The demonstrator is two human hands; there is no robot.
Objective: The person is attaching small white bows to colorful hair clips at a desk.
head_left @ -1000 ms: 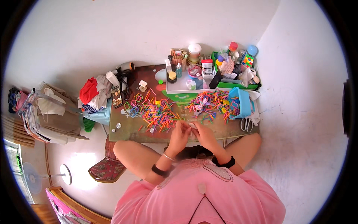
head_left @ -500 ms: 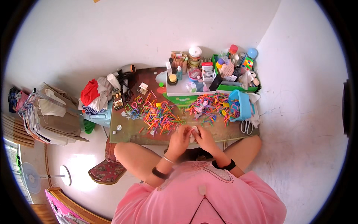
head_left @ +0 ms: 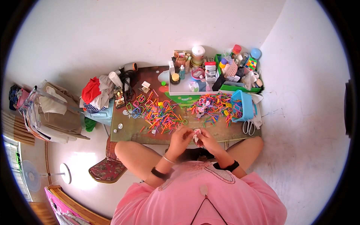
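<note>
Pinching a small pale, pinkish-white thing (head_left: 196,135) in my right grip (head_left: 207,141), I have it just above the near edge of the desk (head_left: 129,133), in front of my body. My right fingers are drawn in narrow around it, so only a part shows. My left grip (head_left: 181,137) sits just beside it with fingers curled inward; I cannot tell whether anything is caught between them, or whether they touch the pale thing.

I judge it light, given how little of my fingers it takes to support. It looks soft, perhaps folded or crumpled, more likely to squash than to slip, though its material is too small to make out. A gentle fingertip hold along one side seems best, leaving the opposite edge free for the left fingertips; a hard squeeze could crease it.

Beyond my hands lie a left heap of coloured sticks (head_left: 162,115) and a right heap of coloured pieces (head_left: 210,103), with a blue container (head_left: 246,107) beside the latter and scissors (head_left: 248,128) nearer me.
</note>
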